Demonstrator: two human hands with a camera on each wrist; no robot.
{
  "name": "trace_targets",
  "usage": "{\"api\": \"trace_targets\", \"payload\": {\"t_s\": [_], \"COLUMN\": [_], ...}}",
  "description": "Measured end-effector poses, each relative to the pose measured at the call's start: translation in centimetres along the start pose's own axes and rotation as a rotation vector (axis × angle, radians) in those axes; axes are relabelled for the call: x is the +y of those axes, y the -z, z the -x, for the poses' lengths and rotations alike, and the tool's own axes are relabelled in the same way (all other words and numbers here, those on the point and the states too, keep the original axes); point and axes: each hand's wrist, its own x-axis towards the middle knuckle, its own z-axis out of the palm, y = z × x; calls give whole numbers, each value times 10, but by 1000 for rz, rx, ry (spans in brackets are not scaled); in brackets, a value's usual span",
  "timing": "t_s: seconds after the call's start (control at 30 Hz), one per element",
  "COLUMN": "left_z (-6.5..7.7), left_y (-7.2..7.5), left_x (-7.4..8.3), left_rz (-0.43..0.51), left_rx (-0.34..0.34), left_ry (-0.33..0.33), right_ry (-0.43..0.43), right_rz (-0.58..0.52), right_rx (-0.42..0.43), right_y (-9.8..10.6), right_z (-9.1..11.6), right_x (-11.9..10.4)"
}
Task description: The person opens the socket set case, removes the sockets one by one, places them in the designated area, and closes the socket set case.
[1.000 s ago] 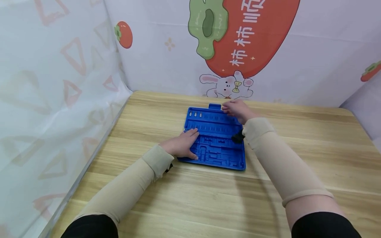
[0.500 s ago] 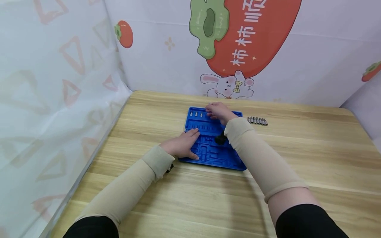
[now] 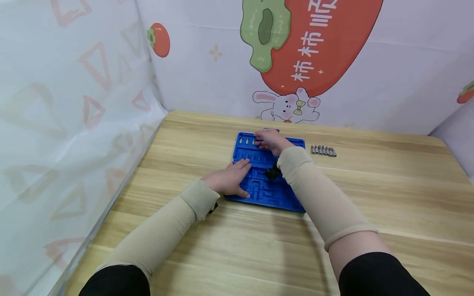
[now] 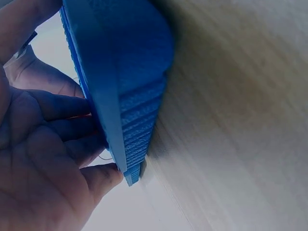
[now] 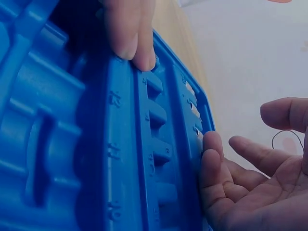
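Observation:
A blue plastic tool case (image 3: 255,205) lies unfolded on the table, its floor moulded with slots. My left hand (image 3: 230,179) rests on its left side, fingers extended over the edge; in the left wrist view the fingertips lie along the case wall (image 4: 139,101). My right hand (image 3: 273,140) is over the far row of slots. In the right wrist view its thumb and forefinger (image 5: 211,144) pinch together at the row, around a screwdriver bit mostly hidden by the fingertips. Three silver bits (image 5: 194,109) stand in the row beside them.
Several more screwdriver bits (image 3: 324,151) lie lined up on the wooden table (image 3: 237,250), right of the case. A printed cloth (image 3: 207,82) hangs behind the table, and a white sheet (image 3: 81,164) runs along the left edge.
My right hand has moved left from the case's far right corner to the slots beside the standing bits, uncovering the loose bits on the table. The left hand stays on the case.

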Motion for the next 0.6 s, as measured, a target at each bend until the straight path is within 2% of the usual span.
{"api": "trace_targets", "payload": {"t_s": [0.23,0.4,0.6], "left_z": [-2,-2,-1], "left_y": [-2,-2,-1], "left_x": [-1,-2,-1], "left_rz": [-12,-12,-23], "left_rx": [-12,-11,-27], "left_ry": [-7,-8,-8], "right_ry": [-6,-22,-62], "right_rz": [-131,-238,-243], "right_rx": [-17,22,70], "right_y": [-5,-5,-3], "right_z": [-3,-6,-12], "right_x": [4,6,4]}}
